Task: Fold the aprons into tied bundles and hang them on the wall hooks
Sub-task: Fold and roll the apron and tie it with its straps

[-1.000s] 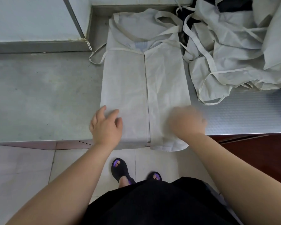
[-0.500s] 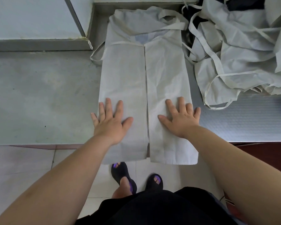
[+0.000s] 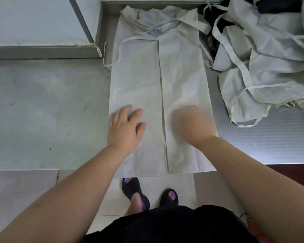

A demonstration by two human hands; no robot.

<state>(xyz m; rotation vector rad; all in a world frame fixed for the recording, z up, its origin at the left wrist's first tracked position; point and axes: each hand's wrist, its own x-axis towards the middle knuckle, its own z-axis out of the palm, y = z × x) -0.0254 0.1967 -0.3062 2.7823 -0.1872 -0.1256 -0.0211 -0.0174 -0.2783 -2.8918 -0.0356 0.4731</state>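
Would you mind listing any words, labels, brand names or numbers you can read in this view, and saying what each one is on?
There is no readable text in this view.
The folded apron under the left hand and right hand is plain; a pale blue patch near its neck shows no lettering.
The pile of aprons, the counter and the sandals carry no visible print.

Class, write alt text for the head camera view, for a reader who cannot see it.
A person's left hand and blurred right hand press flat on a pale apron, side panels folded inward, lying on a grey counter. A heap of unfolded aprons lies to its right.
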